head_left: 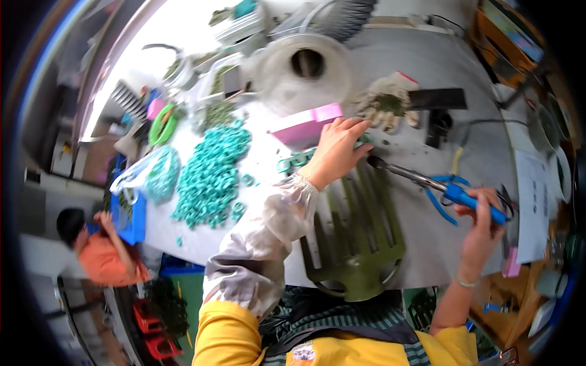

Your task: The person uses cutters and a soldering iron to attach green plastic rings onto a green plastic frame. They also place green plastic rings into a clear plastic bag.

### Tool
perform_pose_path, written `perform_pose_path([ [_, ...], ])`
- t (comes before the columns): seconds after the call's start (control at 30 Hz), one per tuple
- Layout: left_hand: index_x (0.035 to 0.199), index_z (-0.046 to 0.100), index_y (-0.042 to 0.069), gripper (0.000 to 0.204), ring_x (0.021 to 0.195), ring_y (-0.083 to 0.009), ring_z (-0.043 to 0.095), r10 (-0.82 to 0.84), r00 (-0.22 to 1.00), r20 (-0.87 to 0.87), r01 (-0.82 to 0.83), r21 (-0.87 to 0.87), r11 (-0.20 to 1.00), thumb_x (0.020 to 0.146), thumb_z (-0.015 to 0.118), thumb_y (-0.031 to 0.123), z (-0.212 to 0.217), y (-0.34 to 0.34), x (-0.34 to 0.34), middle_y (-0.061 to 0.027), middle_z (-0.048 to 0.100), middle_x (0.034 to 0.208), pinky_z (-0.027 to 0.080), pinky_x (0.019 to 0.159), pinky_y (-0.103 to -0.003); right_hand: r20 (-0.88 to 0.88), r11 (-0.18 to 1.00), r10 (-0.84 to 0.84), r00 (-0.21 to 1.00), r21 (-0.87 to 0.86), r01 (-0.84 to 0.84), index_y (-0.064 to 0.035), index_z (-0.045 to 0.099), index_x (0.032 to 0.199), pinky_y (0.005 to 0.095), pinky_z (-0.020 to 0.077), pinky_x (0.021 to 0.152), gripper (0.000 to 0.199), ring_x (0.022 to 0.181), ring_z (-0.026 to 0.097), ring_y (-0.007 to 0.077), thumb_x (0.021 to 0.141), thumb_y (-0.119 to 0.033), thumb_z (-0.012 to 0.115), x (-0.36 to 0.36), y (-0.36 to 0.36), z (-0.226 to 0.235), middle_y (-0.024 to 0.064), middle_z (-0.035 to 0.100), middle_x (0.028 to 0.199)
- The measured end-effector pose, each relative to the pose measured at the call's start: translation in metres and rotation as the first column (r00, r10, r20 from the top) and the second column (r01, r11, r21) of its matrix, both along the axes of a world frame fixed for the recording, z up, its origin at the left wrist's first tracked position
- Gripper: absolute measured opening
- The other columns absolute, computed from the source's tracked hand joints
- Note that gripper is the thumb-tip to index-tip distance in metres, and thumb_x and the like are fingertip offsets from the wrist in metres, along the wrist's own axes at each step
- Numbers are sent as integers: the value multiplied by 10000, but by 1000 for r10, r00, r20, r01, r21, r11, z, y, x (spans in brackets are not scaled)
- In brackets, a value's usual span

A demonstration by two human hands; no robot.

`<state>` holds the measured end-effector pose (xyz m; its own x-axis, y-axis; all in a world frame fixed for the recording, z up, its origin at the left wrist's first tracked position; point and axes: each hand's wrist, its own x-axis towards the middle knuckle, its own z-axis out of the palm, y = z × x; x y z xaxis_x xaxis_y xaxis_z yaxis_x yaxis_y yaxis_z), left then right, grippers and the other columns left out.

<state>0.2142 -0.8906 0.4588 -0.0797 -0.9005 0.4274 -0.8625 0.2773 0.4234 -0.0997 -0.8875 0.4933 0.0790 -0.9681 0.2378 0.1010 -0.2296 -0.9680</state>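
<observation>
Blue-handled tool (453,193) aslant, dark tip (376,162) near the slotted olive-green piece (355,265)

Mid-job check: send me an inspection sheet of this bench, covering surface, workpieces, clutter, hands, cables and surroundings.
Surface: pale grey worktable, loose bits scattered.
Job's things: dark-green slotted panel at near edge; teal ring pile left of it.
Clutter: pink box, soiled knit glove, blue-handled pliers.
Hands: left hand over panel's far end, contact unclear; right hand grips blue-handled soldering-iron-like tool.
Cables: dark cord at right rear.
Surroundings: co-worker in orange at left; red stools.
</observation>
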Motion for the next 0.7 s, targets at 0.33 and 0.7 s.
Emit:
perform_pose_path([
  [0.33, 846, 638, 38, 276, 816, -331, 620, 619, 652, 439, -712, 72, 699, 825, 743, 292, -1, 167, 155, -141, 645, 824, 487, 709, -435, 49, 1000, 21, 999, 1, -21, 49, 638, 842, 242, 528, 505, 241, 570, 638, 149, 945, -153, 557, 10, 8, 0, 70, 624, 857],
  [0.7, 1230, 640, 37, 341, 887, -127, 673, 537, 574, -618, -374, 386, 843, 891, 670, 60, -18, 190, 133, -66, 688, 1116, 513, 785, -240, 7, 997, 77, 997, -6, -77, 44, 634, 852, 245, 534, 519, 231, 578, 625, 143, 950, -151, 557, 31, 26, 6, 65, 606, 850],
])
